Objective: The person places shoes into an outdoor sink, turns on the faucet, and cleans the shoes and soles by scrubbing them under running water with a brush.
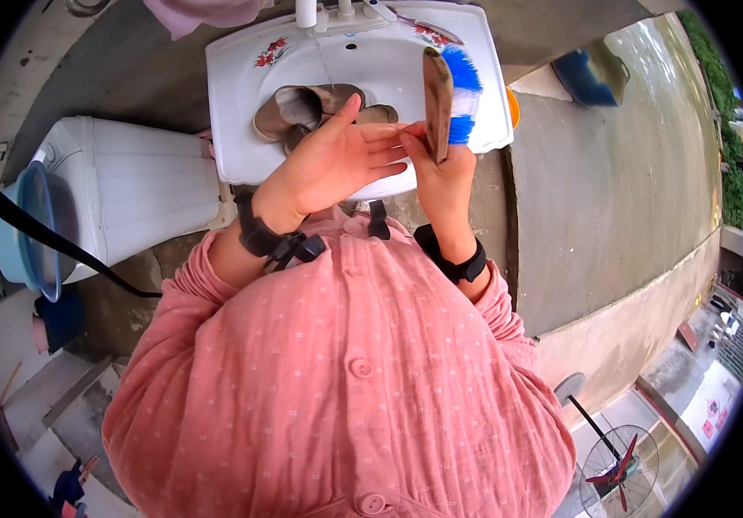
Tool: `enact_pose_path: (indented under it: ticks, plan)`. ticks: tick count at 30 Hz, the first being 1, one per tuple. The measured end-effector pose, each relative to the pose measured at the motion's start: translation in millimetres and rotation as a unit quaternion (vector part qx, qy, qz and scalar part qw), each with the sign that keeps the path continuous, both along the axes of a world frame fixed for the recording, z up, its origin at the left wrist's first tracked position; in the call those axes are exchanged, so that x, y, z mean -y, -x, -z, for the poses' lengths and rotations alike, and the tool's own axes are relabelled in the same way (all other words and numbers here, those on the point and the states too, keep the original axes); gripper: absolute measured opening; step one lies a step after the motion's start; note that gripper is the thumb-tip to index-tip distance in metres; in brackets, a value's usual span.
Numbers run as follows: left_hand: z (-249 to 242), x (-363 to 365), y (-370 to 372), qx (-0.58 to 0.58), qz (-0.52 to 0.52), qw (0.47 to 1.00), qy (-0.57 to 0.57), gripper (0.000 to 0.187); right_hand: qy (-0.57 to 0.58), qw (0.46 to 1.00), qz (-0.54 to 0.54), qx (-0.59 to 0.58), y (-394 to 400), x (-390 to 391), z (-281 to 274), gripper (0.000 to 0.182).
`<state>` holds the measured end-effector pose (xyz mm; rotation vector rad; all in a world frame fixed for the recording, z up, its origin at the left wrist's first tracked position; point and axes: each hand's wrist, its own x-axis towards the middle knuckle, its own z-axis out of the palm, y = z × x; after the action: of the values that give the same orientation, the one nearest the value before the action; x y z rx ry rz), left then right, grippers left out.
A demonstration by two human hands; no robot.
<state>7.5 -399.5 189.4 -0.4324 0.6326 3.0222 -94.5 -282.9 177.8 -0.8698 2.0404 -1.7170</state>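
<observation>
My left hand (330,164) is open, palm up, with its fingers stretched toward the right over the front of the sink. My right hand (446,180) is closed around a scrub brush (438,104) with a brown back and blue and white bristles, held upright with the bristles facing right. The fingertips of both hands meet or nearly meet beside the brush. Behind my left hand, a pair of brown shoes (289,110) lies in the white sink (235,91), partly hidden by that hand. A thin stream of water falls from the faucet (306,14) toward them.
Left of the sink stands a white washing machine (151,186) with blue basins (22,229) at its far end. An orange container (513,109) is tucked by the sink's right edge. A blue tub (587,78) sits farther right, and a fan (618,470) stands at lower right.
</observation>
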Motion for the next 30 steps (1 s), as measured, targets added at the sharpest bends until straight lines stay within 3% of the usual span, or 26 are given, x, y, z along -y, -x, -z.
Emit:
enact_pose_path:
  ticks: [1, 3, 5, 7, 9, 11, 13, 15, 19, 21, 22, 23, 25, 27, 29, 30]
  plan:
    - [0.8, -0.7, 2.4, 0.017, 0.009, 1.0, -0.02, 0.066, 0.0, 0.998, 0.013, 0.061, 4.8, -8.0, 0.2, 0.009]
    - [6.7, 1.1, 5.5, 0.009, 0.04, 0.999, -0.005, 0.056, -0.012, 0.995, 0.064, 0.07, 15.7, -26.8, 5.3, 0.008]
    - [14.7, 7.5, 6.3, 0.039, 0.055, 0.993, 0.098, 0.048, -0.029, 0.981, 0.127, 0.142, 27.1, -48.6, 12.9, 0.009]
    - [18.8, 14.8, 7.1, 0.073, 0.067, 0.962, 0.255, 0.037, -0.031, 0.978, 0.16, 0.129, 37.4, -71.9, 16.9, 0.012]
    - [29.7, 17.2, 8.6, 0.125, 0.065, 0.866, 0.48, 0.028, -0.02, 0.967, 0.233, 0.098, 49.2, -100.8, 34.1, 0.013]
    - [57.4, 30.6, 3.8, 0.095, 0.021, 0.787, 0.609, 0.021, -0.044, 0.959, 0.272, 0.064, 59.5, -136.1, 57.9, 0.015]
    - [59.2, 44.8, 0.9, 0.142, 0.054, 0.732, 0.664, 0.02, -0.15, 0.923, 0.354, 0.012, 62.4, -167.0, 68.2, 0.017]
    - [53.7, 53.0, 2.9, 0.161, 0.034, 0.761, 0.628, 0.02, -0.202, 0.901, 0.383, 0.021, 65.5, -199.4, 86.3, 0.012]
    - [56.6, 67.0, 4.9, 0.173, -0.009, 0.772, 0.612, 0.021, -0.306, 0.859, 0.398, -0.096, 57.2, -251.0, 119.0, 0.017]
    - [54.4, 73.2, 5.5, 0.186, -0.015, 0.753, 0.631, 0.022, -0.33, 0.841, 0.428, -0.014, 55.2, -269.7, 129.5, 0.025]
    - [55.9, 78.1, 5.3, 0.188, -0.011, 0.742, 0.643, 0.022, -0.306, 0.84, 0.442, 0.08, 54.5, -276.5, 130.1, 0.029]
    - [57.5, 81.1, 5.1, 0.189, -0.011, 0.742, 0.643, 0.022, -0.306, 0.84, 0.441, 0.081, 53.2, -281.4, 131.3, 0.029]
    - [60.4, 86.0, 3.9, 0.186, -0.017, 0.742, 0.644, 0.022, -0.198, 0.843, 0.479, 0.142, 45.8, -278.1, 122.6, 0.029]
    - [61.7, 89.1, 1.5, 0.19, -0.017, 0.743, 0.642, 0.022, -0.227, 0.85, 0.462, 0.112, 39.8, -271.5, 105.8, 0.023]
    - [63.5, 90.6, -1.8, 0.195, -0.018, 0.744, 0.639, 0.022, -0.152, 0.866, 0.443, 0.176, 39.1, -265.0, 96.3, 0.025]
    - [65.2, 91.7, -4.5, 0.202, -0.019, 0.744, 0.636, 0.022, -0.13, 0.863, 0.4, 0.279, 47.3, -273.5, 96.3, 0.028]
